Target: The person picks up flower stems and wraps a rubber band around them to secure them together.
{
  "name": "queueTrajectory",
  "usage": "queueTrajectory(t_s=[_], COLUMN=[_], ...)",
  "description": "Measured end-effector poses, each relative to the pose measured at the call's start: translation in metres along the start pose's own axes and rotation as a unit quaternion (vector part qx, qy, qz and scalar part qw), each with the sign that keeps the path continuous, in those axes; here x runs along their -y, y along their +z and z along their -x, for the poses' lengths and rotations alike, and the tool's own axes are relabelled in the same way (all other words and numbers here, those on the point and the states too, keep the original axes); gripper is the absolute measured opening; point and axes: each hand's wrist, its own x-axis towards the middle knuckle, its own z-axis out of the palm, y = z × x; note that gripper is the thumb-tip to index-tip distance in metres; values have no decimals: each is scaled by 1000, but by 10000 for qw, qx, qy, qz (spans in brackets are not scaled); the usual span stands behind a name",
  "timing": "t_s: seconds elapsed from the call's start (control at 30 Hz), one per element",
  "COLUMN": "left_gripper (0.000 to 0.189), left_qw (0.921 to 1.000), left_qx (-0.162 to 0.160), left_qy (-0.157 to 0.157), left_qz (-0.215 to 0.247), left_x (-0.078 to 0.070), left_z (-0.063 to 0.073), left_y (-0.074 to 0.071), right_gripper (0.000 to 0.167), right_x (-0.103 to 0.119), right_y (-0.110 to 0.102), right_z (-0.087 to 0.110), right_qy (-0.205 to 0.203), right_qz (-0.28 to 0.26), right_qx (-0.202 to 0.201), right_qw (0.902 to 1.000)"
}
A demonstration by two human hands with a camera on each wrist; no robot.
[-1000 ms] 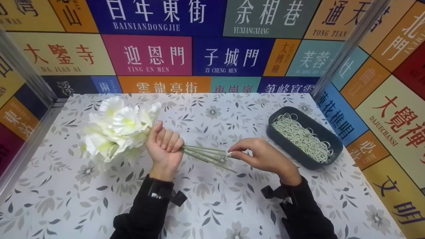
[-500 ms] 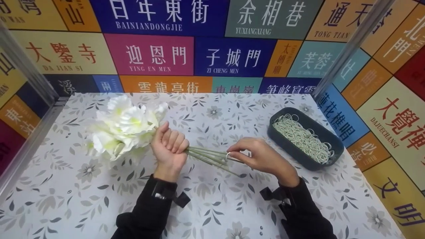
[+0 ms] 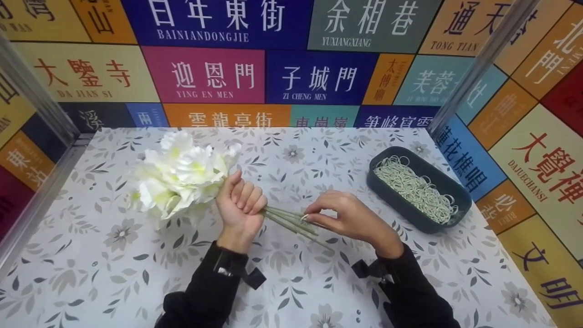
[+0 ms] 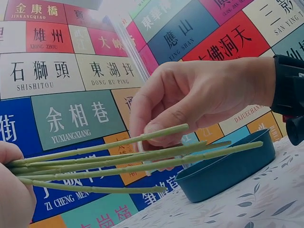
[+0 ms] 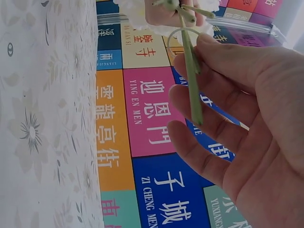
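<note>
My left hand [image 3: 241,207] grips a bunch of white artificial flowers [image 3: 182,175] by the stems, just below the blooms, which point left. Several green stems [image 3: 291,222] stick out of the fist toward the right, their ends slightly spread. Thumb and fingertips of my right hand [image 3: 353,216] pinch a thin pale rubber band [image 5: 169,42] at the stems. Its loop shows around stems in the right wrist view, while the other right fingers are loosely bent. In the left wrist view the stems partly hide the band and the right fingertips.
A dark blue-green oblong container [image 3: 387,198] stands at the right, filled with many loose pale rubber bands [image 3: 414,189]. The table [image 3: 282,291] has a white cover with grey leaf print. Walls of coloured panels [image 3: 205,75] with Chinese lettering enclose the back and sides.
My left hand has carried the flowers rightward and slightly down. My right hand has moved a little left with the rubber band, farther along the stems toward the left fist.
</note>
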Motion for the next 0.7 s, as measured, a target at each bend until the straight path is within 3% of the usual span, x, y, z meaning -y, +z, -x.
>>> queueTrajectory(t_s=[0.17,0.7], left_gripper=[58,57], left_qw=[9999,9978], left_qx=[-2,182], left_qy=[-105,-634], left_qz=[-61,-106], left_x=[6,19], left_z=[2,9], left_y=[-1,3], right_gripper=[9,10], right_x=[1,7], right_y=[4,10], right_z=[-2,-5], right_qy=[-218,-151], right_qz=[2,-246], right_qx=[-192,-582], right_qw=[9996,9979])
